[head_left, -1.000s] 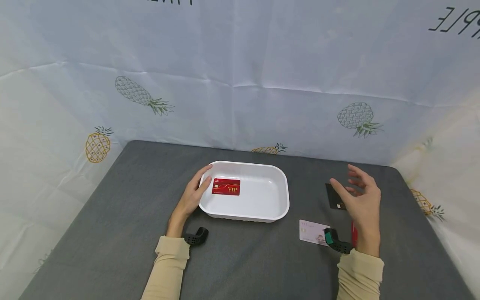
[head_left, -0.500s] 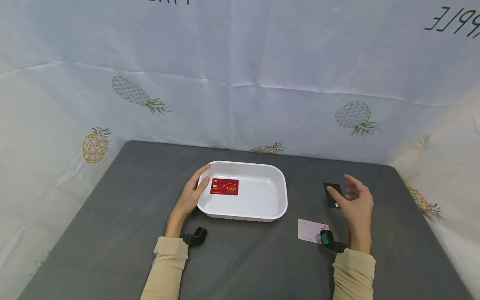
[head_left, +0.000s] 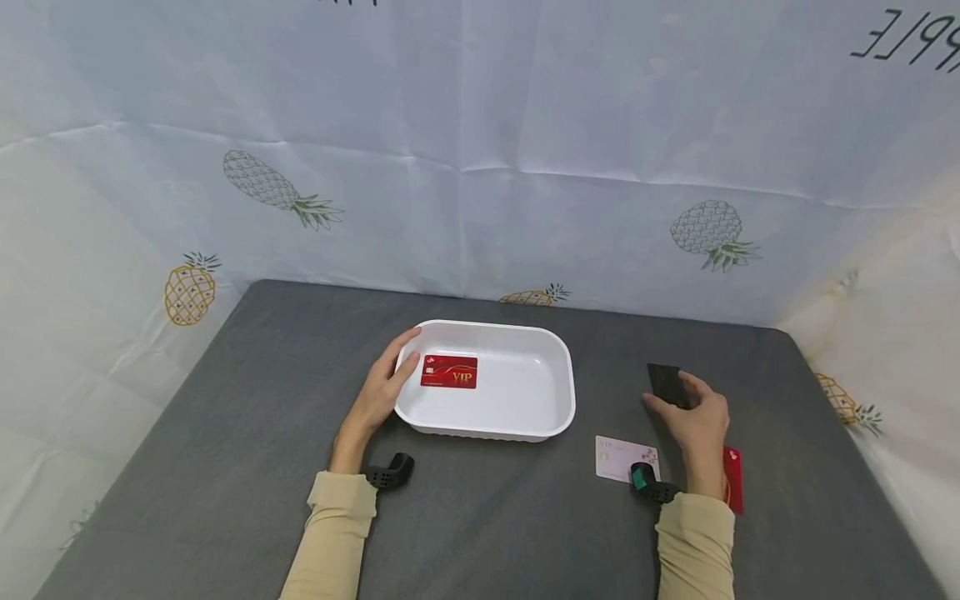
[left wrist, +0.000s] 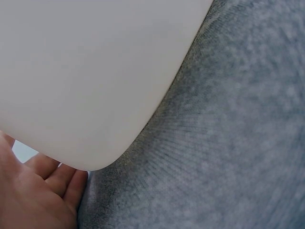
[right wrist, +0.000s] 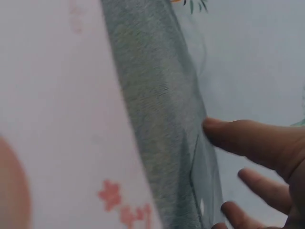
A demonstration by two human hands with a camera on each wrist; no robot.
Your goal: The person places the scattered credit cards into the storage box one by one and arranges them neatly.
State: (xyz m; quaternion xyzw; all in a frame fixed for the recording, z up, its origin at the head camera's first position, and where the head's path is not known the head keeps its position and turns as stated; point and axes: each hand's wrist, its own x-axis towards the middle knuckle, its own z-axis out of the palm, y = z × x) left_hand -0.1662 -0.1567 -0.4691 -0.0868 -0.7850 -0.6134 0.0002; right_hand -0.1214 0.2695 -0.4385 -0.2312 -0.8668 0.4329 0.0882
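Observation:
A white tray sits mid-table with a red VIP card inside at its left end. My left hand rests against the tray's left rim, fingers straight. The left wrist view shows the tray's corner above my palm. My right hand is down on a black card lying on the table at right, thumb at its left edge and fingers at its right edge. In the right wrist view the thumb meets the black card.
A pale pink card lies just left of my right wrist and fills the left of the right wrist view. A red card lies right of that wrist. The grey table is walled by a pineapple-print cloth.
My right hand has dropped from above the table onto the black card, fingers closing at its edges; the red card beside the wrist is now uncovered. Left hand and tray have not moved.

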